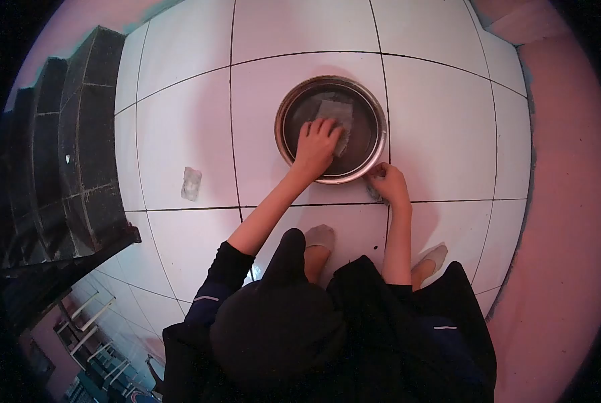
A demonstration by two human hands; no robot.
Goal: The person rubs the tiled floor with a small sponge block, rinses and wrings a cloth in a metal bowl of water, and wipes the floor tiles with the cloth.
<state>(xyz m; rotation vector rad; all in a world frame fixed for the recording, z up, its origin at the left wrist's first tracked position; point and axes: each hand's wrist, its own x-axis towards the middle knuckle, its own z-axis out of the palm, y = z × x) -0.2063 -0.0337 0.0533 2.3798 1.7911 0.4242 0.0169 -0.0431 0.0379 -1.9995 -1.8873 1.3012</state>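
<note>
A round metal basin point(282, 142) stands on the floor in front of me. My left hand point(316, 149) reaches inside it, fingers curled over a clear plastic packet point(335, 109). More crinkled plastic shows beside the fingertips, partly hidden by the hand. Just outside the basin's lower right rim, my right hand point(392, 184) is closed, thumb and fingers pinched together. From under it pokes a small crinkled plastic packet point(373, 193), mostly covered by the fingers. Another small clear packet point(191, 183) lies flat on the tiles to the left, apart from both hands.
White floor tiles point(441, 148) surround the basin. Dark tiled steps point(89, 148) rise on the left, and a pink wall point(569, 201) runs along the right. My feet point(320, 236) are close below the basin. A white rack point(95, 322) is at lower left.
</note>
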